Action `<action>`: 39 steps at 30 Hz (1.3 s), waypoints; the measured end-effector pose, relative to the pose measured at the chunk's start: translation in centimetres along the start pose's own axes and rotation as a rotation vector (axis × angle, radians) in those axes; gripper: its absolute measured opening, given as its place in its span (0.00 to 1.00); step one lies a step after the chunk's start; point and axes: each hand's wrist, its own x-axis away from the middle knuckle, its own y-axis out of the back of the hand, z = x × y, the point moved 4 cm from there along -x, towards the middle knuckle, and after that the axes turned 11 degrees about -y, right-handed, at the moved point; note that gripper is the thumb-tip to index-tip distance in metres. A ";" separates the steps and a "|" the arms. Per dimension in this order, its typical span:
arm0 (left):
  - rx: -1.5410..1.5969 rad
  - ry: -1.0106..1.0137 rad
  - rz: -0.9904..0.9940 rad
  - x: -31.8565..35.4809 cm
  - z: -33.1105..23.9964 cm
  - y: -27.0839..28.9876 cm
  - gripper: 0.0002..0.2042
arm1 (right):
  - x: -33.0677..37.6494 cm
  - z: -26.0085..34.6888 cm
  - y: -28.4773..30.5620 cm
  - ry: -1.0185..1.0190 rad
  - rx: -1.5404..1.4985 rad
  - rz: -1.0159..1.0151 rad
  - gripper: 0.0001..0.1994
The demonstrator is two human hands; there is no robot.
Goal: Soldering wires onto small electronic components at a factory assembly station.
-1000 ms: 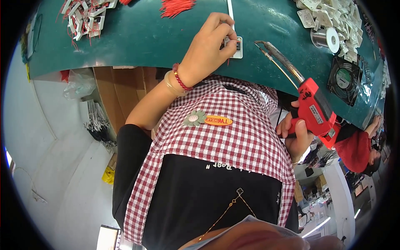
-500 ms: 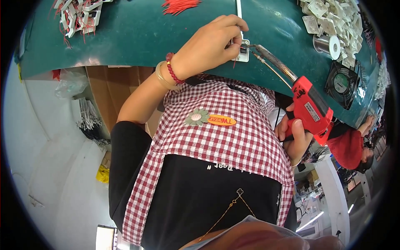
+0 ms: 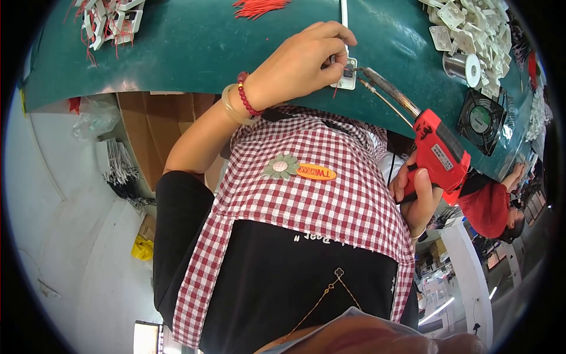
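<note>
At the bench my left hand (image 3: 303, 62) is closed in a pinch over a small white plastic part (image 3: 348, 81). What the fingertips grip is hidden. A short red wire (image 3: 335, 92) sticks out just below them, and a small dark piece sits in the white part. My right hand (image 3: 417, 192) is wrapped round the handle of a red soldering gun (image 3: 439, 150). Its metal tip reaches left to the white part, close beside my left fingertips; whether it touches I cannot tell. A narrow white strip (image 3: 344, 12) runs from the part toward the far side.
Loose red wires (image 3: 259, 7) lie at the far middle. White parts with red wires (image 3: 112, 23) are heaped far left. To the right are a pile of white plastic parts (image 3: 469, 29), a solder spool (image 3: 463, 68) and a black fan (image 3: 482, 121). Another person (image 3: 486, 206) sits at right.
Both hands keep nearly the same pose, with the soldering gun's tip still at the white part. The whole view has shifted slightly.
</note>
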 end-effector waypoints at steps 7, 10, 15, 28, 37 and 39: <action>0.002 0.007 -0.001 0.0 -0.1 0.0 0.04 | 0.2 0.7 0.0 0.055 0.009 0.054 0.20; -0.006 -0.006 0.005 -0.1 -0.1 -0.1 0.04 | 0.1 0.9 0.0 0.072 0.010 0.054 0.20; -0.008 0.000 -0.001 0.0 -0.1 -0.2 0.04 | 0.1 0.6 0.0 0.031 0.025 0.045 0.19; -0.009 -0.008 0.010 -0.1 0.1 -0.4 0.03 | 0.4 1.2 0.0 0.072 0.035 0.005 0.22; -0.003 -0.009 0.024 -0.1 0.1 -0.2 0.03 | 0.1 0.9 0.2 0.095 0.020 0.035 0.22; -0.002 -0.007 0.022 -0.1 0.2 -0.2 0.03 | 0.0 0.8 0.2 0.069 -0.012 0.026 0.22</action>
